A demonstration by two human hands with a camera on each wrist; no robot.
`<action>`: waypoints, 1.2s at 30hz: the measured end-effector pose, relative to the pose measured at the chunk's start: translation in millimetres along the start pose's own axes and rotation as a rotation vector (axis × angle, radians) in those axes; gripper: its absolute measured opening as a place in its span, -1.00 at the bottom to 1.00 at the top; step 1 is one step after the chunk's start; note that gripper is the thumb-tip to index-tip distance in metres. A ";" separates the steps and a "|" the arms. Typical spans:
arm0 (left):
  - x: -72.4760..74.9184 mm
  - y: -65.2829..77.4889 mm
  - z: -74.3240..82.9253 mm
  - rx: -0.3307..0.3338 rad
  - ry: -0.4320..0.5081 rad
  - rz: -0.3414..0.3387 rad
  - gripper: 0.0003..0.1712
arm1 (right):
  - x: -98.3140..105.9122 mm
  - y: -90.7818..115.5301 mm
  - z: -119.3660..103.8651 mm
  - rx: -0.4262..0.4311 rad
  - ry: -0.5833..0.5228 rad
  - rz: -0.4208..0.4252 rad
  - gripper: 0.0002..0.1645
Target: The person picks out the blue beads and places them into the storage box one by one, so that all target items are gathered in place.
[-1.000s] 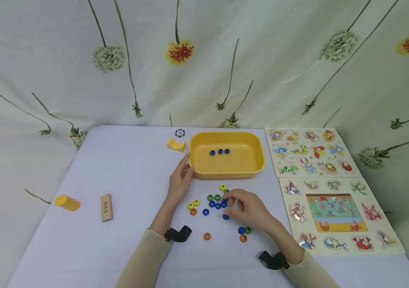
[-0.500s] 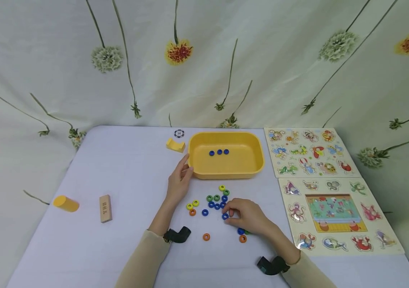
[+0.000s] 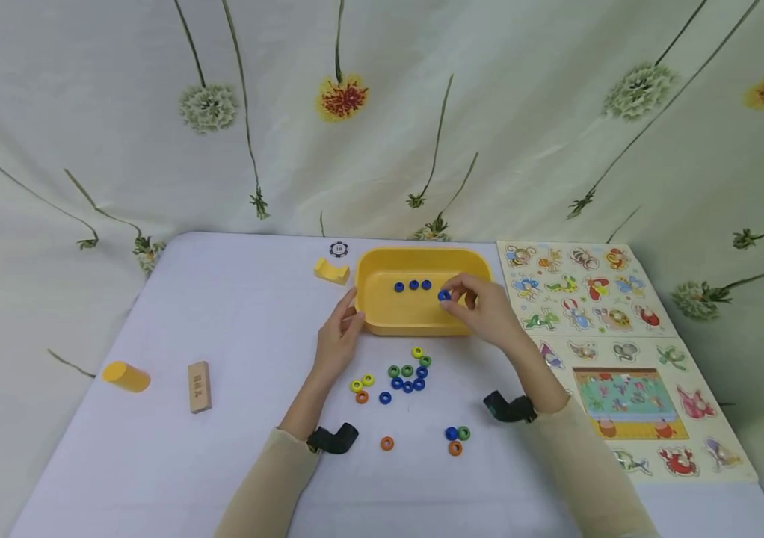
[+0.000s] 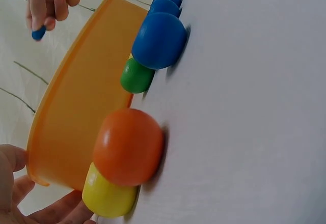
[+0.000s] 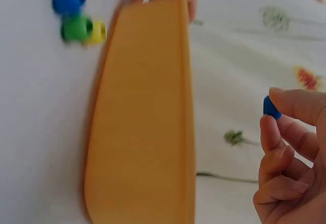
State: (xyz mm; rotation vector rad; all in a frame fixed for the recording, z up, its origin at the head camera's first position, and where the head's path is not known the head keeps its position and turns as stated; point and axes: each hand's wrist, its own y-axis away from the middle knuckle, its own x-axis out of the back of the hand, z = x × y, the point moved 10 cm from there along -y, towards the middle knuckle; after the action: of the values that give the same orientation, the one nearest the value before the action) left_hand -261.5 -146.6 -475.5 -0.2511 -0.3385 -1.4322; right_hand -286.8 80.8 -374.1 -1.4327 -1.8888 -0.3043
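Observation:
Between thumb and forefinger, my right hand [image 3: 486,310] pinches a blue bead [image 3: 444,296] above the right part of the yellow tray [image 3: 382,323]. The same blue bead [image 5: 271,108] shows at the fingertips in the right wrist view. Inside the tray, blue beads [image 3: 413,285] lie in a short row of three. My left hand [image 3: 337,345] rests against the tray's left side, its fingers fairly straight along the wall. In front of the tray, loose blue beads [image 3: 408,386], green beads [image 3: 393,370], yellow beads [image 3: 356,385] and orange beads [image 3: 387,444] lie on the white cloth.
Two sticker boards [image 3: 631,407] cover the table's right side. A yellow arch block [image 3: 331,271] and a round chip [image 3: 339,249] lie left of the tray. Farther left are a yellow cylinder [image 3: 126,376] and a wooden block [image 3: 199,387]. A flowered cloth hangs behind.
My right hand has picked up a blue bead from the cloth and carried it forward over the tray. The left hand has stayed at the tray's side.

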 end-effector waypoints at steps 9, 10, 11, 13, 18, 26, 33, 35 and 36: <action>-0.7 -0.6 -4.2 0.023 -0.005 -0.003 -0.47 | -22.2 -54.0 62.9 -0.228 0.110 -0.041 -0.79; -1.1 -0.4 -4.2 0.021 -0.007 -0.003 -0.47 | -26.5 -56.1 69.1 -0.247 0.126 -0.055 -0.80; -1.1 -0.1 -4.1 0.022 -0.008 -0.002 -0.47 | -30.4 -57.8 74.2 -0.264 0.139 -0.068 -0.80; -1.4 0.1 -3.8 0.019 -0.010 -0.001 -0.47 | -37.2 -60.0 82.4 -0.297 0.168 -0.097 -0.80; -1.1 0.2 -2.5 0.005 -0.009 0.004 -0.47 | -48.2 -64.4 91.3 -0.328 0.238 -0.148 -0.78; -0.1 0.2 -0.1 -0.018 -0.006 0.009 -0.47 | -57.0 -64.1 97.1 -0.380 0.231 -0.230 -0.76; -0.5 -0.7 -1.8 -0.010 -0.017 0.009 -0.47 | -40.2 -55.3 83.3 -0.345 0.123 -0.121 -0.67; 0.2 -0.8 -1.1 -0.013 -0.015 0.009 -0.47 | -30.3 -50.4 73.2 -0.301 0.083 -0.056 -0.67; 0.6 -0.9 -0.3 -0.016 -0.015 0.007 -0.46 | -25.3 -47.3 67.3 -0.271 0.069 -0.027 -0.67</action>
State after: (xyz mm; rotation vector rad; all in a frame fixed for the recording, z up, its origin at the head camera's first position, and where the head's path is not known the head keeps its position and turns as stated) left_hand -262.3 -147.3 -475.6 -0.2754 -0.3380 -1.4272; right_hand -354.4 85.0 -427.2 -1.5505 -1.8659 -0.6348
